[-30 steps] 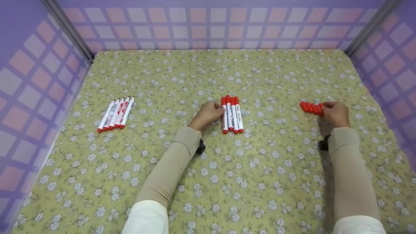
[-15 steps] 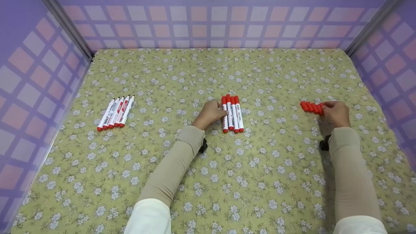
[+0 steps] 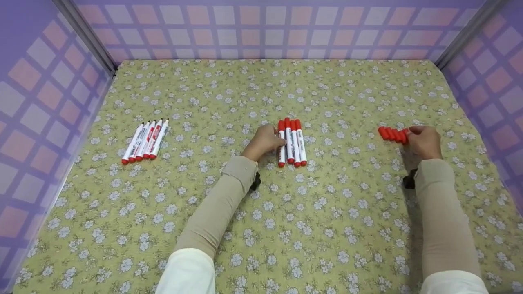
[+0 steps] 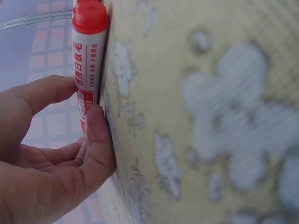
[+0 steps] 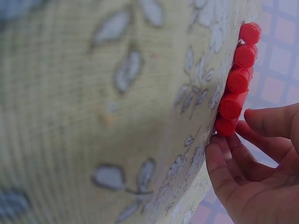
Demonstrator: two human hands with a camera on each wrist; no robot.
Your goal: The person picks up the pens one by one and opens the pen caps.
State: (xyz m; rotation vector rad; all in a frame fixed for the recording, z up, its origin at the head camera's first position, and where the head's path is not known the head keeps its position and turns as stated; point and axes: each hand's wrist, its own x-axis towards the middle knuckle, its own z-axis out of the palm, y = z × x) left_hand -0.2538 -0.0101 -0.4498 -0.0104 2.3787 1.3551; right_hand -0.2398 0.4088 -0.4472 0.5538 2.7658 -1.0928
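Several capped red-and-white whiteboard markers (image 3: 290, 143) lie side by side in the middle of the table. My left hand (image 3: 264, 143) pinches the leftmost marker (image 4: 91, 60), thumb over its barrel and fingers along its side. Over at the right, several red marker caps (image 3: 392, 134) lie in a slanted row. Beside its right end is my right hand (image 3: 425, 142). In the right wrist view, its fingers (image 5: 219, 161) touch the end cap (image 5: 226, 126) and its thumb tip stands slightly off. Part of that cap is hidden.
Several uncapped whiteboard markers (image 3: 145, 141) lie in a row at the left, dark tips pointing away. A flowered yellow-green cloth (image 3: 310, 241) covers the table. Purple checked panels (image 3: 269, 32) enclose the back and both sides.
My left hand has moved slightly to the right onto the leftmost capped marker, whose lower end has shifted a little left. My right hand stays by the caps.
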